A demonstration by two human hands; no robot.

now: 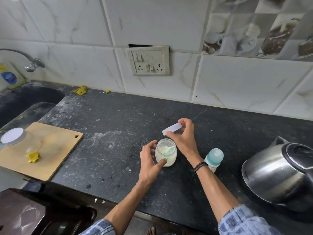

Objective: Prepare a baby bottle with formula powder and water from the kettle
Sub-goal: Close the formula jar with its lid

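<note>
- While we stand at the dark counter (pixel 118 124), a wooden cutting board (pixel 55 146) lies well left of our fingers, with a clear tub (pixel 17 138) and a yellow scrap (pixel 33 156) on it.
- Our left hand (pixel 149 158) curls round the open jar of formula powder (pixel 166 156), with the thumb pressed on its near glass.
- Our right hand (pixel 183 138) hovers just above the jar, with fingertips and thumb pinching the tilted white lid (pixel 171 128) by its rim.
- Just right of that wrist stands the baby bottle (pixel 214 158), its teal cap on.
- Well right of our fingers sits the steel kettle (pixel 277 172), its lid closed.
</note>
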